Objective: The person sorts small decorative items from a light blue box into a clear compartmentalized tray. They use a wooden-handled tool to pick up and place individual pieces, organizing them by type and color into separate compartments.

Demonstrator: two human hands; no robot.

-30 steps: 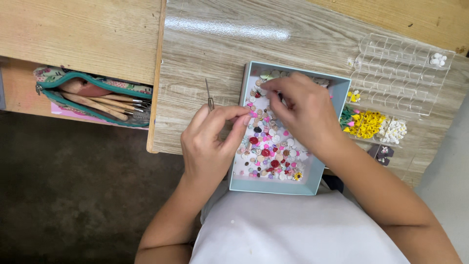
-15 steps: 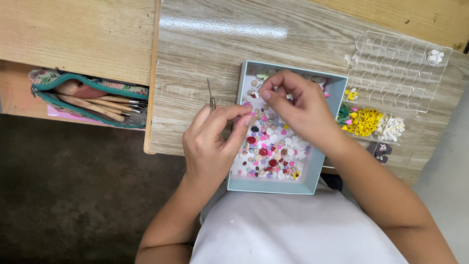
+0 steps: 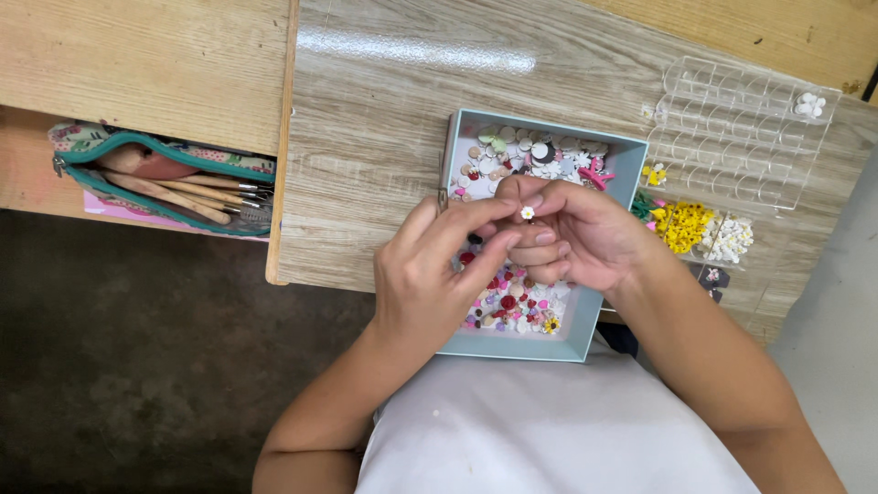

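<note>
Pinching small white flower (image 3: 528, 212), right hand (image 3: 567, 233) now raised off tray (image 3: 585, 334), meeting left hand (image 3: 439, 274) fingertips.

The person wears a plain white garment (image 3: 549, 430) that covers the torso and lap; its cloth is smooth, unmarked, without visible print, buttons or seams. Both forearms are bare to beyond the elbow, no sleeves showing. The left hand (image 3: 434, 274) and the right hand (image 3: 572, 233) carry no rings, watch, bracelet or gloves. Fingernails are short and unpainted.
</note>
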